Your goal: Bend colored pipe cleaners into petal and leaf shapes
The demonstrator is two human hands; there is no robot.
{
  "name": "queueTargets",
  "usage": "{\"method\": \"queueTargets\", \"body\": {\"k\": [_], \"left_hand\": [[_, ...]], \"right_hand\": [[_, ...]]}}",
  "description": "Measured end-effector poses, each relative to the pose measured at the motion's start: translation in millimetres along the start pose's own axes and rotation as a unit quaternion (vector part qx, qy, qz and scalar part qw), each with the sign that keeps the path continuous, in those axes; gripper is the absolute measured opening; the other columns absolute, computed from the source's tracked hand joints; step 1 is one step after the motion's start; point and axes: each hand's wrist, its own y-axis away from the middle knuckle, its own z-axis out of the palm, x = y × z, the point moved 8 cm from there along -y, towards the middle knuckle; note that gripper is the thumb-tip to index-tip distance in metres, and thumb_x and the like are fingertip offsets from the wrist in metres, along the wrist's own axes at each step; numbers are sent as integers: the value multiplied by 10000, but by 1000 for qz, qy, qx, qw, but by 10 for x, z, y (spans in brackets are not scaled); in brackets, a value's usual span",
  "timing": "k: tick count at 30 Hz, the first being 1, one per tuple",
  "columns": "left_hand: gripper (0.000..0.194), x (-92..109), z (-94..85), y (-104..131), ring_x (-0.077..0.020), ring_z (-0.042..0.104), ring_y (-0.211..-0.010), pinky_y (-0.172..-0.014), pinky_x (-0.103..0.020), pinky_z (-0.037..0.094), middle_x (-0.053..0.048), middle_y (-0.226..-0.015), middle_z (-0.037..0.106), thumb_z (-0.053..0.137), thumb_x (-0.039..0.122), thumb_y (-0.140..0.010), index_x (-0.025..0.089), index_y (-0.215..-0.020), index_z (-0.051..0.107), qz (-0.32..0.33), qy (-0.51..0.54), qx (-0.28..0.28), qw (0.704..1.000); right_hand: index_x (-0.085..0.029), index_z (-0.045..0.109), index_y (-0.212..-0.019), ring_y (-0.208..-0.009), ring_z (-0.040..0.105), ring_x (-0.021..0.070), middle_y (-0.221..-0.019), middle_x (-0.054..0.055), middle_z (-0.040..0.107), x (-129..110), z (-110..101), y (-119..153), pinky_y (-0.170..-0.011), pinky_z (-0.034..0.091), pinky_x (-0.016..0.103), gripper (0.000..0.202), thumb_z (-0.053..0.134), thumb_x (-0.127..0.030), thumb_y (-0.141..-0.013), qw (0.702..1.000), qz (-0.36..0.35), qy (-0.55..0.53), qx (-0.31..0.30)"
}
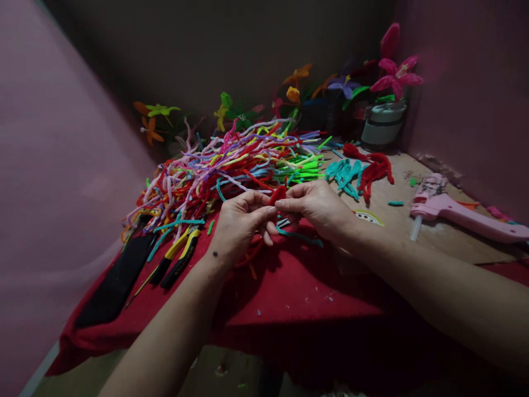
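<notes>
Near the middle of the head view, a small red fuzzy piece is pinched between both hands. My left hand closes thumb and fingers on its left lower side. From the right, my right hand grips the same piece, its fingertips close to those of my left hand. Behind them spreads a big tangled heap of coloured pipe cleaners. Teal looped pieces and red looped pieces lie beyond my right hand.
Yellow-black pliers and a black flat object lie left on the red cloth. A pink glue gun rests on the board at right. Fuzzy flowers stand at the back.
</notes>
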Motion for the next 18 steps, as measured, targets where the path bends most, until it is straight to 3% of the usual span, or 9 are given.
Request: {"method": "queueTargets", "body": {"k": [4,9,13,18], "left_hand": [[167,17,19,15,-135,560,-348,-361,-210,451,-14,-476,618,645,223,-689,123,-768,536,-7,-32,1,999],[177,-1,52,33,-142,567,-354,-363,-213,448,-18,-487,627,663,230,-671,129,-737,532,-39,-35,-14,999],[172,0,17,37,-133,552,-341,-342,-202,429,-23,-477,620,668,233,-665,131,-661,529,-41,-41,-11,998],[144,-33,18,28,-126,559,-369,-363,-198,439,-17,-499,627,639,252,-706,147,-717,540,-42,42,-63,996]], "right_hand": [[-136,635,-689,-483,510,73,-595,2,615,-114,-34,10,-463,404,195,151,671,-279,-658,999,-33,-28,21],[-115,634,-616,-474,502,80,-563,23,615,-103,-44,23,-468,395,210,185,678,-292,-650,998,-8,-40,47],[-128,626,-626,-487,525,93,-592,26,626,-14,-27,-10,-480,412,226,191,695,-306,-638,992,-5,-122,27],[-145,593,-600,-468,528,91,-556,-6,602,78,17,-43,-481,410,229,152,698,-251,-628,974,55,-220,-4]]}}
